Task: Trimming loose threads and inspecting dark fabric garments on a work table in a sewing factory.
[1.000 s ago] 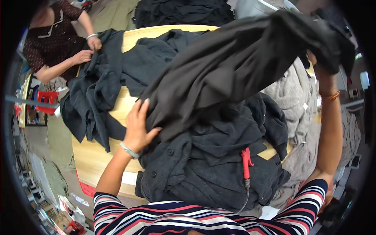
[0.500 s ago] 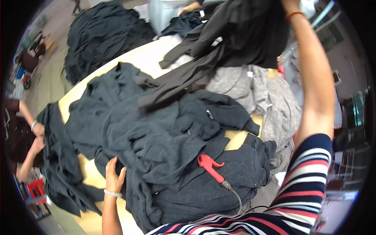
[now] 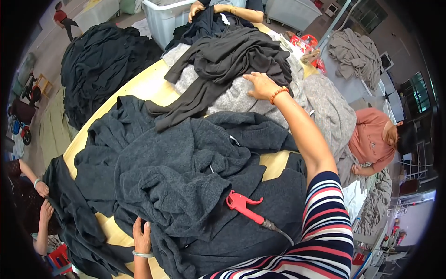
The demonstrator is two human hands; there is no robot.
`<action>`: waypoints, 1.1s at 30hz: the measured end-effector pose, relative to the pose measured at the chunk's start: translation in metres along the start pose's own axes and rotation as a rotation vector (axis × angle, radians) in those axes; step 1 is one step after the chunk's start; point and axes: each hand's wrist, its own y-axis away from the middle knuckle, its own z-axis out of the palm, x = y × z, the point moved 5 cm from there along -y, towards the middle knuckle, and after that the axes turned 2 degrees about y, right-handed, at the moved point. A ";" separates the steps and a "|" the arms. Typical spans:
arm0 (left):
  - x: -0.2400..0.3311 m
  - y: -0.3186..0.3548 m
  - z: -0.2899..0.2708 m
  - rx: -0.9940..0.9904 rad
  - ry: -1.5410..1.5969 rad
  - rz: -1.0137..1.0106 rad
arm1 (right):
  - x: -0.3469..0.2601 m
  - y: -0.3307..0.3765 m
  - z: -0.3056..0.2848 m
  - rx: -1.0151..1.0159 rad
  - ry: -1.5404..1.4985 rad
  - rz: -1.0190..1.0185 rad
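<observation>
Stretched out over the far pile, my right hand (image 3: pixel 265 87) has its fingers apart. It rests at the near edge of a crumpled brown-black garment (image 3: pixel 239 53), which lies on grey knit garments (image 3: pixel 232 98). My left hand (image 3: pixel 142 238) is at the near left, thumb and fingers apart, against the edge of a bunched charcoal fleece garment (image 3: pixel 162 167). Neither hand grips anything that I can see. A red air blow gun (image 3: pixel 242 204) with a grey hose lies on the dark garments (image 3: pixel 251 242) between my arms.
The pale yellow table (image 3: pixel 144 88) shows between the clothes. A large dark garment heap (image 3: pixel 104 69) stands beyond its left edge. One co-worker's hands (image 3: pixel 44 200) hold a dark garment at left; another's (image 3: pixel 197 9) are at the far side, near a white bin (image 3: pixel 162 23). A person in pink (image 3: pixel 371 139) is at right.
The brown-black garment, held up high by my right hand before, now lies on the far pile. That hand has come down and let go. My left hand has stayed nearly in place.
</observation>
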 end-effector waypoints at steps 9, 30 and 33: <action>0.193 0.050 0.016 0.120 -0.410 0.642 | -0.050 0.170 -0.005 0.138 -0.554 -0.081; -0.114 0.222 -0.124 0.567 -0.244 0.097 | -0.122 0.372 -0.005 0.514 -0.336 0.193; -0.097 0.234 -0.073 0.373 -0.317 0.320 | -0.128 0.426 -0.016 0.277 -0.713 0.357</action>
